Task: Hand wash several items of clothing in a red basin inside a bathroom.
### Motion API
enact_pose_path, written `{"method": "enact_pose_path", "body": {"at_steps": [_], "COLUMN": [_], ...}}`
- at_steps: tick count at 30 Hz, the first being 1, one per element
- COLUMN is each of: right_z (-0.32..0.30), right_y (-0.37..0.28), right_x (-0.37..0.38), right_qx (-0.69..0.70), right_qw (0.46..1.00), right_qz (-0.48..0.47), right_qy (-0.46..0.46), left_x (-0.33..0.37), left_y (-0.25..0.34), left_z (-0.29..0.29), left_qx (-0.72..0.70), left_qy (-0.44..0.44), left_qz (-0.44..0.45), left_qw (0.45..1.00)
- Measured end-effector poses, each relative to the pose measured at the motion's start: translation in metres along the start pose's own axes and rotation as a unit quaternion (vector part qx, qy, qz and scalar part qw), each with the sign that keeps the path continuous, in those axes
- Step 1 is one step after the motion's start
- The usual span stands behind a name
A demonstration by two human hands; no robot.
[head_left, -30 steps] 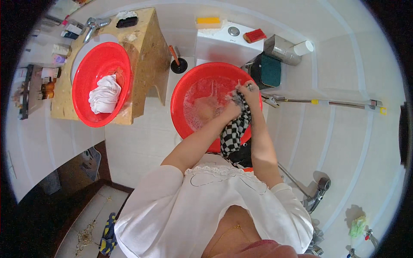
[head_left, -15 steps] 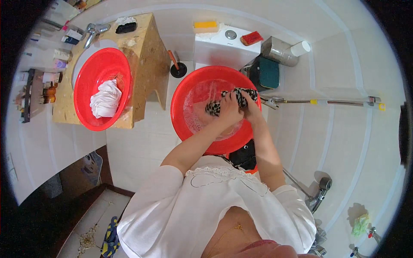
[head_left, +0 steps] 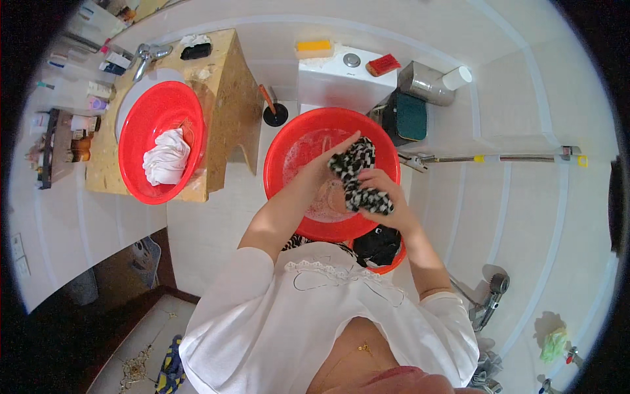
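The grip of the right hand is wrapped round the checked cloth, the left hand against its upper end (how firmly, I can't tell), above the red basin; slick with suds, it might slip and splash the right edge.

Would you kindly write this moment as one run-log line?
left hand, right hand: on black-and-white checkered cloth | below: round red plastic basin, sudsy water | left: crumpled white cloth in second red basin
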State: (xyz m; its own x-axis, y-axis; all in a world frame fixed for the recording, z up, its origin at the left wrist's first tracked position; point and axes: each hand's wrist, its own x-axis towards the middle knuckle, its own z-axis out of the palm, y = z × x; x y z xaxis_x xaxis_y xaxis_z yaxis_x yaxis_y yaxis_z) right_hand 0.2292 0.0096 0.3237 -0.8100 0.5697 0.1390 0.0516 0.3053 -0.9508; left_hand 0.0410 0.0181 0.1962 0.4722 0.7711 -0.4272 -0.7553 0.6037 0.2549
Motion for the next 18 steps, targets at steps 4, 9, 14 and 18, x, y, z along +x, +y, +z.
{"method": "enact_pose_path", "body": {"at_steps": [4,9,14,18], "right_z": [0.008,0.014,-0.009,-0.027], "right_y": [-0.004,0.022,0.057,0.081], "right_x": [-0.006,-0.019,-0.013,-0.015], "right_qx": [0.006,0.357,0.525,0.554], "right_qw": [0.996,0.827,0.683,0.706], "right_qz": [-0.014,0.148,0.245,0.254], "right_qy": [0.087,0.408,0.444,0.361], "left_x": [-0.017,-0.014,-0.016,-0.014], "left_y": [-0.007,-0.007,-0.014,-0.02], "left_z": [0.024,0.046,0.085,0.078], "left_qx": [0.0,-0.021,0.457,0.502], "left_qy": [0.055,0.162,0.184,0.13], "left_qz": [0.098,0.239,0.501,0.552], "left_qw": [0.994,0.957,0.712,0.652]}}
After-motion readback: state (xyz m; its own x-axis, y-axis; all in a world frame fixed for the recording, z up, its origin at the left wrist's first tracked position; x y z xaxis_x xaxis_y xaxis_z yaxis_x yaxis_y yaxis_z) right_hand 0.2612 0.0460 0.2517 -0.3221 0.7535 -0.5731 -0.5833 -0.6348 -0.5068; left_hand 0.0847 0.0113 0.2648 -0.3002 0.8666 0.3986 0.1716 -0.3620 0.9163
